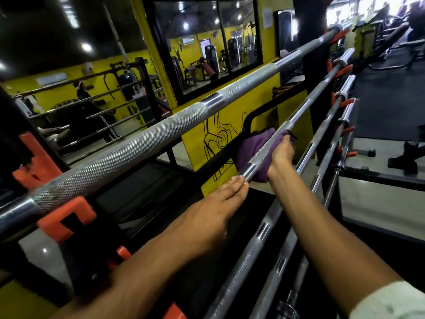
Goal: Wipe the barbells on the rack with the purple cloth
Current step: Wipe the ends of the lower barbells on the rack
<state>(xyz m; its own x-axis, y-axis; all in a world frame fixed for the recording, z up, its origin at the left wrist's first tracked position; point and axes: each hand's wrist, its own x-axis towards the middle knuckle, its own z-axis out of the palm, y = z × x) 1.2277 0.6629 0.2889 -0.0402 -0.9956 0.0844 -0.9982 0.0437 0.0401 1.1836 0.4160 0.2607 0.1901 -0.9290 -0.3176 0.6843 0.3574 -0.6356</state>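
- Top barbell (147, 143): a thick knurled steel bar is laid across orange hooks (66, 217) of the rack, crossing the view from lower left to upper right and standing between the camera and the wall behind.
- Second barbell (299, 113): a thinner bar, one level lower, is wrapped in part by the purple cloth (250, 146).
- Right hand (281, 153): its fingers are curled over the cloth and the second barbell, so both are gripped together; the fingertips are hidden behind the cloth.
- Left hand (213, 210): it is held flat with the fingers straight and together, the tips touching the smooth part of the second barbell just below the cloth; nothing is grasped.
- Lower barbells (326, 162): several more bars are stacked beneath and to the right, their ends held by orange hooks; the exact count is hard to make out.
- Yellow panel (230, 125): a black line drawing is seen on it, partly covered by the cloth and bars; no writing can be read.
- Mirror (207, 42): gym machines and yellow walls are reflected, blurred.
- White sleeve (391, 300): it is cut off at the lower right corner.
- Far right background: overexposed and blurred.
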